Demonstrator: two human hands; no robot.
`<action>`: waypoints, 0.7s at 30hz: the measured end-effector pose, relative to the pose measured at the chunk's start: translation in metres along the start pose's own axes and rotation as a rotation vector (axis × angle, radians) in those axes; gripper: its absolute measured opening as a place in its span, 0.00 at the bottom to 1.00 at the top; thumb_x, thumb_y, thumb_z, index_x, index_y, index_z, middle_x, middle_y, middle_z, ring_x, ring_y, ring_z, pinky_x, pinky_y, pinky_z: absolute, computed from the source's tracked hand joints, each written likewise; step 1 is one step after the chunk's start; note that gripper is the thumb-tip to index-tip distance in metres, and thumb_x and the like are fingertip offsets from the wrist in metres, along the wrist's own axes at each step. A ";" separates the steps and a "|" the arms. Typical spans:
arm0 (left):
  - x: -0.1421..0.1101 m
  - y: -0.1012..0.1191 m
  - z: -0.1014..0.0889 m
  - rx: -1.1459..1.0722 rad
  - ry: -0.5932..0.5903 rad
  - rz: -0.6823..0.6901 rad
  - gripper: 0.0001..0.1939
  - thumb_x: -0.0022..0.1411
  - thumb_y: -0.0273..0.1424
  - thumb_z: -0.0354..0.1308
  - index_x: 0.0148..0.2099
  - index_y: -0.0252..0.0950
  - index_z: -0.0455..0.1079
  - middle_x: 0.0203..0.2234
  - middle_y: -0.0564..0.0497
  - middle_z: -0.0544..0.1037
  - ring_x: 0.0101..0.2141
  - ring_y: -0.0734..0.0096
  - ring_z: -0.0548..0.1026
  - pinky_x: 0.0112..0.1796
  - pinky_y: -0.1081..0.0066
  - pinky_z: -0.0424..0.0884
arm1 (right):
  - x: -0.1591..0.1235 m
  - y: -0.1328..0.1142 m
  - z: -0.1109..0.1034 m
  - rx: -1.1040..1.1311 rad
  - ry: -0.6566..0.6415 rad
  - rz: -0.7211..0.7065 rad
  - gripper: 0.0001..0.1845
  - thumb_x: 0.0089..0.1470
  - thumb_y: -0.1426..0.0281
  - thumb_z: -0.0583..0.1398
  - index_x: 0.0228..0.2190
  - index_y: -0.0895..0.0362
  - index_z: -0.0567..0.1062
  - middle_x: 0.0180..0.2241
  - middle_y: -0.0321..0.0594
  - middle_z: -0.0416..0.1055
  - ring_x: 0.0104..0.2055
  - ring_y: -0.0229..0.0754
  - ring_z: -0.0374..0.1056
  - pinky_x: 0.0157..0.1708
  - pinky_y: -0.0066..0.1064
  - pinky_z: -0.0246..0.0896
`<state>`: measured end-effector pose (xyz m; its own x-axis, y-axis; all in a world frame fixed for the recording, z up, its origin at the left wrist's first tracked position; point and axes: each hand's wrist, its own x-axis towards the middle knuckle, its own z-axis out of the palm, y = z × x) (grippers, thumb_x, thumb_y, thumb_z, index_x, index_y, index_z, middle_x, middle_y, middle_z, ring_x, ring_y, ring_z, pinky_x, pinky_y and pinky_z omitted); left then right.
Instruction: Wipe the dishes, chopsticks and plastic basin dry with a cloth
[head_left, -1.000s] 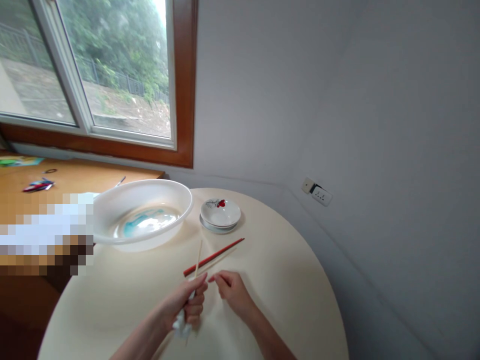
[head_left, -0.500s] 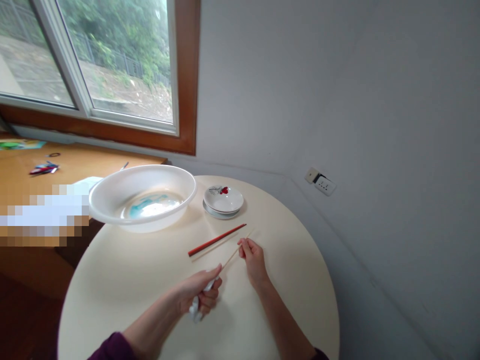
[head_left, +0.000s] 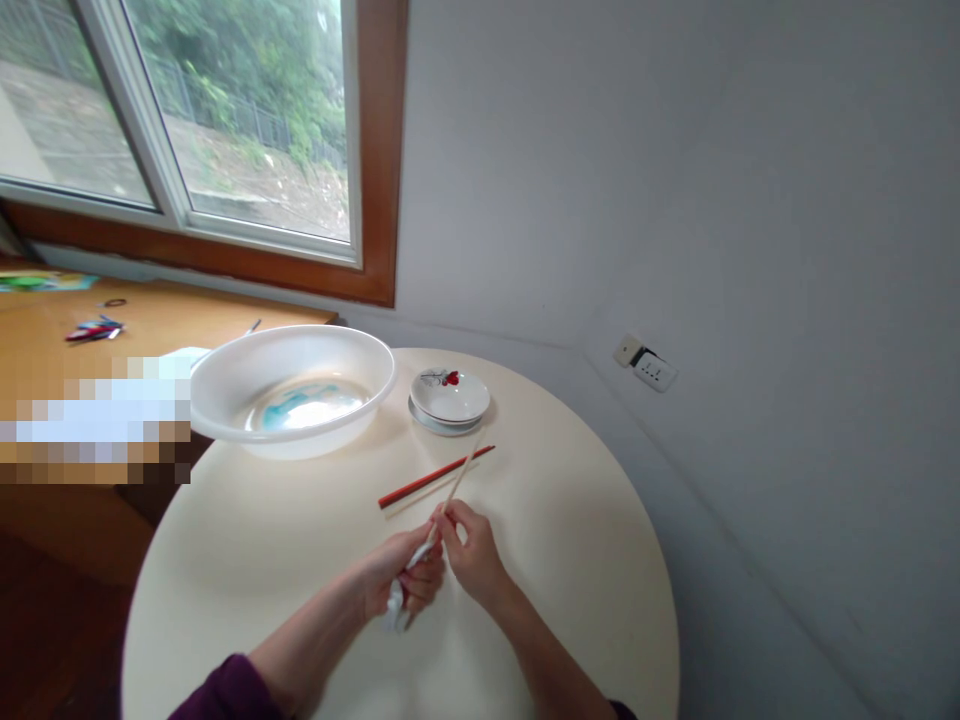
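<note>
My left hand (head_left: 409,570) is closed around a crumpled white cloth (head_left: 394,605), with the lower part of a light wooden chopstick (head_left: 461,477) inside its grip. Right against it, the thumb and fingers of my right hand (head_left: 471,550) pinch the same chopstick, whose thin end points up and away. Beyond both hands, a red chopstick (head_left: 420,487) with a dark tip lies slantwise on the round table. Close beside that one rests a thin pale stick (head_left: 405,505), partly crossed by the held chopstick.
A large translucent basin (head_left: 292,440) stands at the table's left back. Stacked white dishes (head_left: 450,398) with a red flower sit right of it. The cream round table (head_left: 570,520) adjoins a wooden desk (head_left: 172,308) holding pens (head_left: 96,328). A wall borders the right.
My right hand has slid down the chopstick, toward me and left, until it meets my left hand. The chopstick now points more steeply upward. My left hand has barely moved.
</note>
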<state>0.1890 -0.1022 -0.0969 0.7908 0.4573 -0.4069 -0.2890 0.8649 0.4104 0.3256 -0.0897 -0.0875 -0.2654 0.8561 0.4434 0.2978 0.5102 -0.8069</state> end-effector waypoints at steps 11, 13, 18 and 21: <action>-0.008 -0.002 0.004 0.181 0.023 -0.031 0.24 0.46 0.47 0.63 0.22 0.36 0.55 0.07 0.62 0.50 0.12 0.85 0.41 0.13 0.81 0.38 | 0.012 0.033 -0.031 0.030 0.119 0.098 0.15 0.59 0.63 0.50 0.33 0.57 0.73 0.26 0.38 0.70 0.27 0.38 0.67 0.27 0.30 0.65; -0.009 -0.001 0.007 0.197 0.050 -0.010 0.24 0.44 0.47 0.63 0.22 0.36 0.55 0.07 0.62 0.49 0.12 0.85 0.41 0.13 0.81 0.39 | 0.014 0.039 -0.040 -0.100 0.014 -0.028 0.14 0.59 0.67 0.51 0.39 0.55 0.74 0.28 0.39 0.71 0.31 0.40 0.68 0.33 0.32 0.64; -0.011 0.001 0.008 0.188 0.071 0.013 0.24 0.43 0.47 0.64 0.21 0.37 0.55 0.07 0.62 0.49 0.12 0.85 0.42 0.13 0.81 0.39 | 0.017 0.050 -0.049 -0.375 -0.194 -0.226 0.15 0.58 0.76 0.51 0.40 0.53 0.75 0.28 0.39 0.71 0.33 0.40 0.66 0.37 0.33 0.59; -0.010 0.001 0.006 0.171 0.080 0.030 0.24 0.43 0.47 0.64 0.21 0.37 0.55 0.07 0.63 0.49 0.12 0.85 0.42 0.13 0.81 0.38 | 0.020 0.057 -0.049 -0.471 -0.248 -0.257 0.15 0.57 0.79 0.52 0.38 0.54 0.75 0.30 0.39 0.72 0.35 0.40 0.65 0.40 0.34 0.55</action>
<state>0.1838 -0.1071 -0.0876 0.7356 0.5030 -0.4537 -0.2099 0.8060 0.5534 0.3823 -0.0390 -0.1056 -0.5726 0.6842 0.4517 0.5557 0.7289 -0.3998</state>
